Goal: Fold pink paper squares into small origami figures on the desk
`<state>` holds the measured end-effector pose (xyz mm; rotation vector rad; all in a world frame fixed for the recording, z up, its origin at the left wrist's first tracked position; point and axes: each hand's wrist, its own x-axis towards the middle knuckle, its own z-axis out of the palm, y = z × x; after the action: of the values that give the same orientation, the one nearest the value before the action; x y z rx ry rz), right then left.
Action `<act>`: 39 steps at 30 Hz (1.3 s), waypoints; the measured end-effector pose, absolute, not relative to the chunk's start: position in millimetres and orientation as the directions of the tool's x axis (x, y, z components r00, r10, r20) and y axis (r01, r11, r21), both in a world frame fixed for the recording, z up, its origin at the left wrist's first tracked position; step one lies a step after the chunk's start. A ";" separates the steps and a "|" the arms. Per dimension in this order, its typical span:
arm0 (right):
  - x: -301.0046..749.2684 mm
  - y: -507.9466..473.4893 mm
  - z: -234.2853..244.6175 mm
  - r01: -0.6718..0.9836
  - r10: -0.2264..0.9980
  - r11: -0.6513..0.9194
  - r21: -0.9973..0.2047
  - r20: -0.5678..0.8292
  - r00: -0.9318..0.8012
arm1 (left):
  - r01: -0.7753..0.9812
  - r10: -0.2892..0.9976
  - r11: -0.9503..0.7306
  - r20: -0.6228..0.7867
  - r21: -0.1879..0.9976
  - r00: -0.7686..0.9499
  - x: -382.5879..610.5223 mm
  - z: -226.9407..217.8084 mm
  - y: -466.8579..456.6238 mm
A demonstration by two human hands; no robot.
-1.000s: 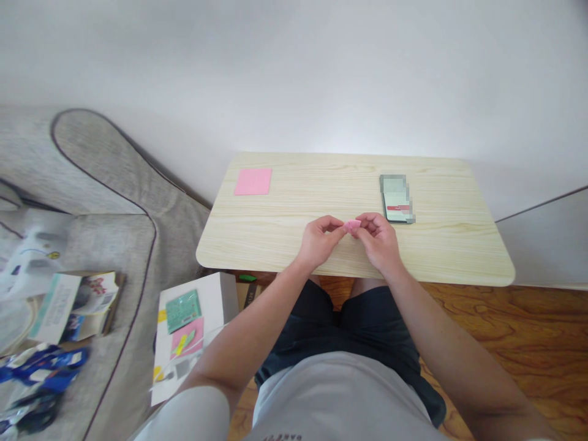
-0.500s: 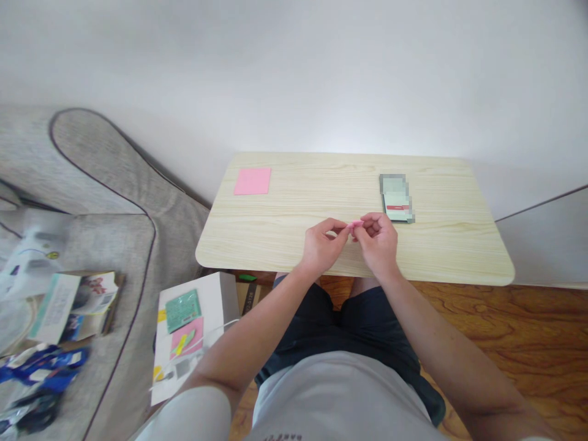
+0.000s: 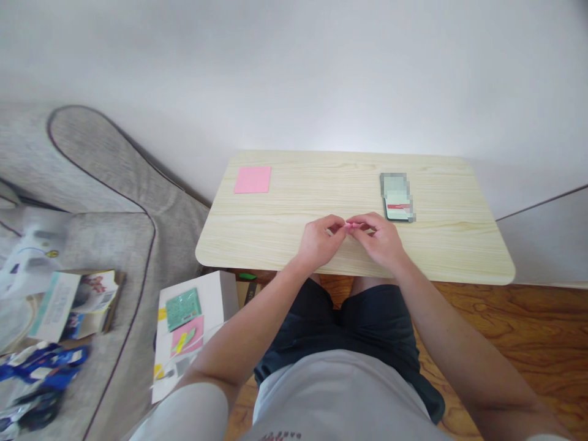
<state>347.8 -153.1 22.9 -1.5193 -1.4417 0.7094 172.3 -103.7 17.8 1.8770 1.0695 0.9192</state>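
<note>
Over the front middle of the pale wooden table (image 3: 316,190), my left hand (image 3: 321,242) and my right hand (image 3: 380,240) meet fingertip to fingertip. Both pinch a small pink piece of folded paper (image 3: 351,226) between thumb and fingers. Most of that piece is covered by the fingers, so its shape cannot be made out. Back left on the tabletop lies a flat pink square of paper (image 3: 252,180). Just beyond my right hand is a phone (image 3: 397,205) with a lit screen, partly blurred.
A white box (image 3: 184,361) stands left of the table, bearing a green packet (image 3: 182,309), pink paper (image 3: 195,331) and a white cable. Further left, a grey sofa (image 3: 114,190) holds an opened carton (image 3: 55,306) and blue items. A white wall rises behind the table.
My right hand has turned slightly, its fingers now closing flatter over the pink paper. Less of the paper shows. Both hands stay in about the same place.
</note>
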 end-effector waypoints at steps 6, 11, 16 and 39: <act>350.7 -152.8 27.7 0.513 0.970 0.122 -0.850 0.211 0.119 | 0.381 0.889 -0.339 0.160 0.860 0.429 171.7 19.9 -100.8; 343.5 -156.4 24.7 0.481 0.962 0.090 -0.872 0.201 0.184 | 0.419 0.882 -0.338 0.129 0.843 0.452 171.3 22.3 -100.3; 340.3 -158.2 26.5 0.457 0.955 0.039 -0.889 0.168 0.245 | 0.479 0.881 -0.378 0.149 0.792 0.449 170.7 23.7 -100.1; 347.5 -152.3 27.9 0.570 0.981 -0.033 -0.821 0.083 0.177 | 0.495 0.763 -0.608 0.285 0.621 0.580 168.7 21.7 -94.1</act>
<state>347.5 -152.3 27.9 -1.7010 -1.4863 0.6896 168.7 -94.1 21.7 2.3303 1.0041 0.7438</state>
